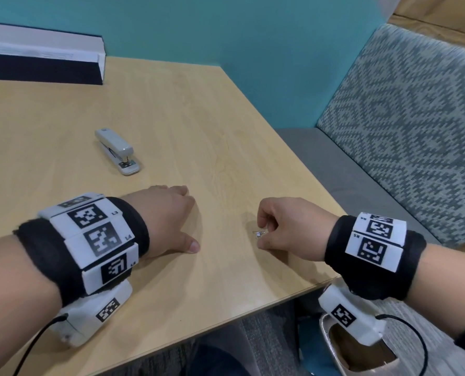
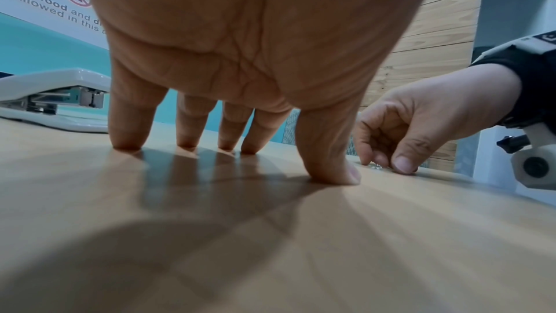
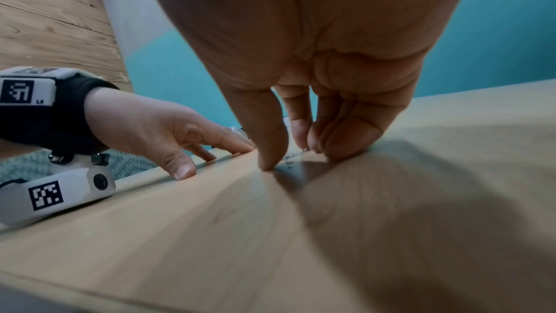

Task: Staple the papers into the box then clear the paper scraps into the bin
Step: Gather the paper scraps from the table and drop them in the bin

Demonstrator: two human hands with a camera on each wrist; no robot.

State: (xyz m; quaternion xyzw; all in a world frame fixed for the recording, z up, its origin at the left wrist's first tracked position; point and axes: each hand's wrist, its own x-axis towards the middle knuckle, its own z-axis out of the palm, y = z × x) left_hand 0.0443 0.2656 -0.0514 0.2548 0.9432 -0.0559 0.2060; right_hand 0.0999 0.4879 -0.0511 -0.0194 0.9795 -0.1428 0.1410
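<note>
My left hand [image 1: 163, 221] lay palm down on the wooden table [image 1: 226, 147], its fingers straight and slightly spread, all four fingertips [image 2: 126, 142] and the thumb touching the surface and holding nothing. My right hand [image 1: 283, 226] was set down well apart from it, to its right, near the table's right-hand edge. That hand's fingers were curled, with the thumb and forefinger drawn toward each other and their tips on the wood on either side of a small cluster of bent metal staples [image 1: 259, 234]. The staples lay on the table just under and beside those tips; whether the tips had actually closed on them could not be told from any view. The stapler [image 1: 117, 151], pale grey, lay flat on the table beyond my left hand and a little to its left, apart from both hands and untouched, its mouth pointing back toward me. Farther beyond my left hand, at the far edge against the teal wall, stood a long box [image 1: 41, 61] with a dark side and a white upper edge. Below my right wrist, off the table edge, part of a bin [image 1: 331, 346] showed on the floor.
</note>
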